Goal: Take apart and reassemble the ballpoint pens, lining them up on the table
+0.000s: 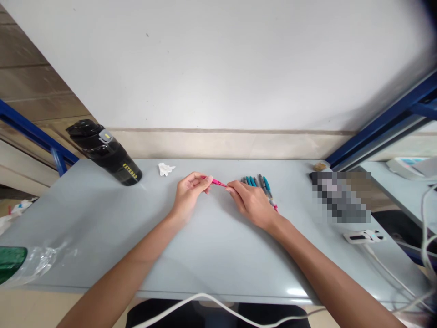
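Over the grey table (pixel 205 255), a slim pink pen (pixel 216 182) stretches between my two hands. My left hand (pixel 187 193) is closed on its thicker part, thumb and fingertips pinching it. At the thinner end, the fingers of my right hand (pixel 254 202) are pressed together around the tip, which they partly cover. Just behind and beside my right hand lies a row of several teal and grey pens (pixel 265 183), partly hidden by that hand. Pink ends (pixel 275 207) show near my right wrist.
A black bottle (pixel 118 159) stands at the back left, near a crumpled white tissue (pixel 165 169). A clear and green plastic bottle (pixel 34 264) lies at the left edge. To the right are a blurred-out dark object (pixel 337 198) and a white cabled device (pixel 364 236). A white cable (pixel 201 297) crosses the front.
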`<action>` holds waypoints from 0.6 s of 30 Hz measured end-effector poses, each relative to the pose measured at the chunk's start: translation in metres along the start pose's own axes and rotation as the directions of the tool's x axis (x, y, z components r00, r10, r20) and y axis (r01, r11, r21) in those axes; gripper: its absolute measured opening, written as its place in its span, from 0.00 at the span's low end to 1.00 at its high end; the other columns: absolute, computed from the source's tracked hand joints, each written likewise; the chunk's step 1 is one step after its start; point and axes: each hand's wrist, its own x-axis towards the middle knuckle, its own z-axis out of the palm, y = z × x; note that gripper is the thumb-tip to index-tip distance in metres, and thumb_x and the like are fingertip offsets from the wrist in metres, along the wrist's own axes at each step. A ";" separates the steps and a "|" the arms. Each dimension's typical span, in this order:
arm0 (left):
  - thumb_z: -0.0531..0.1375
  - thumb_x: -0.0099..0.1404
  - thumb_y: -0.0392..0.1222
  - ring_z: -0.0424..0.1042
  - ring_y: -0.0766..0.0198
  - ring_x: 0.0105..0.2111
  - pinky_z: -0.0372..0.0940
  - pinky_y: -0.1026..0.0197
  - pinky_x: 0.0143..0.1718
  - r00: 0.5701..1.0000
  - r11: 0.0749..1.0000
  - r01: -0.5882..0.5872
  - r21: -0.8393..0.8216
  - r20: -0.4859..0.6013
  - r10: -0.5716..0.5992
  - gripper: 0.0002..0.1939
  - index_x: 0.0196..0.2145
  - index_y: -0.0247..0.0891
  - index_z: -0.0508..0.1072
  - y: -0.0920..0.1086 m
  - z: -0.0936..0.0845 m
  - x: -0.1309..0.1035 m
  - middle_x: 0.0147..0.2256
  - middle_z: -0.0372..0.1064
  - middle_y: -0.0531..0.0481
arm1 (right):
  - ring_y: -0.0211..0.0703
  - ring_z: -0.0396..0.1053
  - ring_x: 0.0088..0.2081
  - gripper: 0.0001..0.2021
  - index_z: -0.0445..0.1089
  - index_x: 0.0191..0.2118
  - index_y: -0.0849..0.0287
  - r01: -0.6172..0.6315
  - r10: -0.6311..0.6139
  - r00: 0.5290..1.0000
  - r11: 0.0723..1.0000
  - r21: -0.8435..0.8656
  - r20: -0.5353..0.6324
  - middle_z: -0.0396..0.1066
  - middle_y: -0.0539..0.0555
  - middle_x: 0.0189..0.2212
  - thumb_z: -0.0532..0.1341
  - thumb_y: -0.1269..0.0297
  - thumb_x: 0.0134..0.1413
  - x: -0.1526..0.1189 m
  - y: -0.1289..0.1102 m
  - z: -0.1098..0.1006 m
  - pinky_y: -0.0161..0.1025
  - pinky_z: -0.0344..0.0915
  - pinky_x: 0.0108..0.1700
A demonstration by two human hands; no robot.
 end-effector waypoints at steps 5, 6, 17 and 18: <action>0.75 0.64 0.55 0.73 0.62 0.35 0.66 0.58 0.38 1.000 1.000 0.008 -0.015 -0.023 -0.008 0.19 0.34 0.38 0.77 -0.002 0.002 -0.002 0.34 0.76 0.47 | 0.47 0.74 0.34 0.15 0.70 0.51 0.57 -0.025 0.024 0.999 0.999 0.036 0.032 0.79 0.59 0.41 0.47 0.59 0.83 0.002 -0.004 -0.004 0.41 0.61 0.36; 0.75 0.64 0.56 0.74 0.61 0.37 0.66 0.58 0.38 1.000 1.000 0.007 -0.013 -0.022 -0.007 0.19 0.34 0.38 0.77 -0.002 0.003 -0.002 0.35 0.77 0.47 | 0.47 0.74 0.34 0.15 0.69 0.51 0.57 -0.038 0.036 0.999 0.998 0.053 0.040 0.79 0.58 0.40 0.47 0.59 0.83 0.002 -0.004 -0.004 0.41 0.61 0.36; 0.75 0.63 0.55 0.76 0.60 0.35 0.68 0.56 0.39 0.999 0.999 0.001 -0.033 -0.040 -0.002 0.23 0.29 0.39 0.68 0.002 0.008 -0.005 0.33 0.78 0.47 | 0.49 0.74 0.32 0.09 0.65 0.53 0.54 -0.133 0.124 0.988 0.986 0.100 0.094 0.79 0.56 0.38 0.52 0.57 0.80 -0.002 -0.005 -0.001 0.41 0.59 0.33; 0.75 0.63 0.55 0.75 0.62 0.33 0.68 0.57 0.39 0.999 0.999 -0.004 -0.036 -0.043 0.003 0.22 0.30 0.40 0.69 0.002 0.008 -0.005 0.32 0.77 0.49 | 0.49 0.74 0.32 0.11 0.65 0.56 0.54 -0.132 0.122 0.987 0.987 0.094 0.100 0.79 0.56 0.38 0.52 0.56 0.81 -0.002 -0.005 -0.001 0.41 0.59 0.34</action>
